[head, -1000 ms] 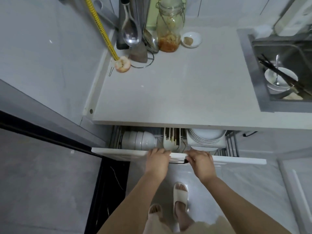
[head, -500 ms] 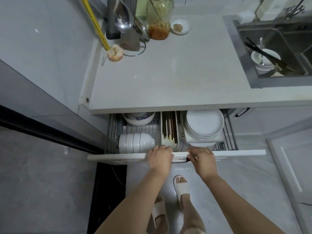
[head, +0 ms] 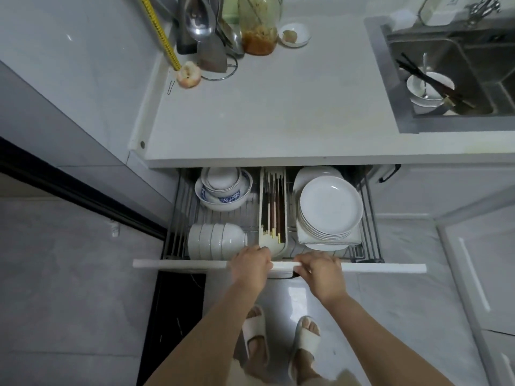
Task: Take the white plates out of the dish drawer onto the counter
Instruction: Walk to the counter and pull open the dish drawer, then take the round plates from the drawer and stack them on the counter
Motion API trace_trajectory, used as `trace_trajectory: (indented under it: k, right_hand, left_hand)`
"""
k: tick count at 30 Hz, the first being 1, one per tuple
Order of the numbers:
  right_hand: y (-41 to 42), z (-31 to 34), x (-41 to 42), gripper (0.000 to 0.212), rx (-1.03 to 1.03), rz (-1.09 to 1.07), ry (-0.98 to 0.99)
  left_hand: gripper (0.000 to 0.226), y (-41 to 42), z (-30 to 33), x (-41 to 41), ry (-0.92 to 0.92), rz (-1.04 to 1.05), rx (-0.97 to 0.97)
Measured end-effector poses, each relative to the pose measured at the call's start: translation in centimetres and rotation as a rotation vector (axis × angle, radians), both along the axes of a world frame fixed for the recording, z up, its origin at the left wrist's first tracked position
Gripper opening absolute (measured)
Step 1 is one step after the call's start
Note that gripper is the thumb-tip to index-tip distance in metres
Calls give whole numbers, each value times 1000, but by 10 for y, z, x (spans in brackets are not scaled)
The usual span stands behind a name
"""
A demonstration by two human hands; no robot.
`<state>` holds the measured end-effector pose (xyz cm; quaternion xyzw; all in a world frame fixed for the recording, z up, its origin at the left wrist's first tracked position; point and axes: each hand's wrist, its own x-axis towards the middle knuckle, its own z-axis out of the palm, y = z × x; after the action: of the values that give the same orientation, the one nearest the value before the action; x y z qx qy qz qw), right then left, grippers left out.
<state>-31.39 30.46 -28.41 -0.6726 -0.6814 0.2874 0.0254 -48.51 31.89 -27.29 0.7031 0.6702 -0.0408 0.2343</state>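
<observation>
Two feet in pale slippers [head: 280,339] are seen on the grey floor below the drawer. The left hand [head: 250,270] and the right hand [head: 322,275] are placed side by side on the white front panel [head: 384,268] of the dish drawer [head: 370,218]; the fingers of both are curled closed over its top edge, gripping it beside a dark handle. The drawer is observed pulled out from under the counter [head: 278,115].

Inside the wire rack, a row of white bowls [head: 216,240] lying on their sides is noted front left. A narrow tray of chopsticks [head: 273,210] runs along the middle. To its right, the stack of white plates [head: 330,208] is recorded resting on a square white dish [head: 328,240], within the right compartment, apart from both hands. Nested blue-patterned bowls [head: 223,190] are located rear left.

On the counter's far edge, a glass jar [head: 259,26], a small dish [head: 294,34], hanging ladles [head: 199,19] and a cut fruit [head: 188,74] are logged. A sink [head: 457,68] holding a bowl and chopsticks is seen far right.
</observation>
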Motion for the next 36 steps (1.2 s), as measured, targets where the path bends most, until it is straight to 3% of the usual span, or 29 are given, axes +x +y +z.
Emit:
trace_trajectory:
  k: [5,11,18,24,28,36]
  right_hand:
    - [-12,1,6,21,2,37,41]
    - [-20,-1,13,17,12,118,99]
    - [-10,1,31,16,-78,251,207]
    - [6,0,58,17,-59,256,186]
    - [25,-5,82,25,-5,161,44]
    - [56,-33,108,48,-57,-136,-54]
  left_hand:
    - [12,-18,1,6,34,20,-2]
    - [3,-24,4,4,-47,93,-109]
    - [5,-5,10,10,0,-69,-346]
    - [22,16,18,35,-24,-159,-458]
    - [29,34,14,66,-96,-103,-376]
    - [51,73,-31,111,-202,105,-247]
